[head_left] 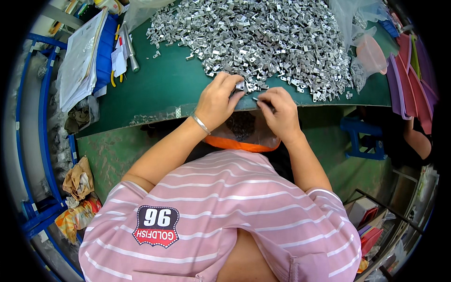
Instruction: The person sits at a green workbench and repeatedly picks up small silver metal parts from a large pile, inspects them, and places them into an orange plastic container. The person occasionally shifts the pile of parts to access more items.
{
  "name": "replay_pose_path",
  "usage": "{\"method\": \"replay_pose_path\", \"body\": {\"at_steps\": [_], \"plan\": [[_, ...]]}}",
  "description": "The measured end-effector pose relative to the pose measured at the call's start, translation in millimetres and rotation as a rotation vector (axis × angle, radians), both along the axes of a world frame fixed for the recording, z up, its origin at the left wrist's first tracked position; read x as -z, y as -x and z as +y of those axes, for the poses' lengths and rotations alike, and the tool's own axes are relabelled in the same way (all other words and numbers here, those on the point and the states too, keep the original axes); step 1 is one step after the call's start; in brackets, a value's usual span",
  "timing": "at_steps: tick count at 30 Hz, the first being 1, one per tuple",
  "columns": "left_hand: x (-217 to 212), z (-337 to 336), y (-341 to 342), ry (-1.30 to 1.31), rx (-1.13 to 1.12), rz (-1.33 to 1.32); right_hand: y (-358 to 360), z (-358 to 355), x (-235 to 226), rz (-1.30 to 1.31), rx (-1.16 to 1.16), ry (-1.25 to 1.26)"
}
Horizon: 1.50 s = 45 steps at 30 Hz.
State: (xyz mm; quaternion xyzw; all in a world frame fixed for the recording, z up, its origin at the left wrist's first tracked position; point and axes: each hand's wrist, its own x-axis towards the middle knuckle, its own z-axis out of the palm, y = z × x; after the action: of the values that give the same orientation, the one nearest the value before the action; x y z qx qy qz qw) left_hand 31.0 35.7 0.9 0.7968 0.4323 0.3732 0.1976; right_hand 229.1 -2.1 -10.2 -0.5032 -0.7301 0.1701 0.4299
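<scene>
A large heap of small bent metal brackets [263,42] covers the far middle of the green table [155,89]. At the heap's near edge, my left hand [219,98] pinches one bracket [240,86] between thumb and fingers. My right hand [280,110] is a little to the right, closed in a pinch on another small metal piece [255,99], seen mostly edge-on. Below my hands, at the table's front edge, a clear bag with an orange rim [242,144] lies over my lap. Dark small pieces inside it are hard to make out.
Papers and a blue tray [107,51] stand at the left, beside a screwdriver-like tool [131,51] and yellow-handled pliers [114,77]. A pink plastic basket [371,55] sits at the right. A blue stool [362,136] and another person's arm [417,140] are beyond the table's right end.
</scene>
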Motion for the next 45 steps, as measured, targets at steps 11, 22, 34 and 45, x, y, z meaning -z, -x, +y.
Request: {"method": "replay_pose_path", "body": {"at_steps": [11,22,34,45], "plan": [[-1,-1,0,0.065,-0.079,-0.229,2,28,7,-0.048,0.101,-0.086],[0,-19,7,0.049,0.096,-0.029,-19,-2,-3,0.185,-0.12,0.03],[10,-7,2,-0.077,-0.037,0.027,-6,8,0,0.022,-0.08,0.041],[17,-16,12,-0.122,0.13,-0.011,26,14,-5,-0.02,-0.02,-0.076]]}}
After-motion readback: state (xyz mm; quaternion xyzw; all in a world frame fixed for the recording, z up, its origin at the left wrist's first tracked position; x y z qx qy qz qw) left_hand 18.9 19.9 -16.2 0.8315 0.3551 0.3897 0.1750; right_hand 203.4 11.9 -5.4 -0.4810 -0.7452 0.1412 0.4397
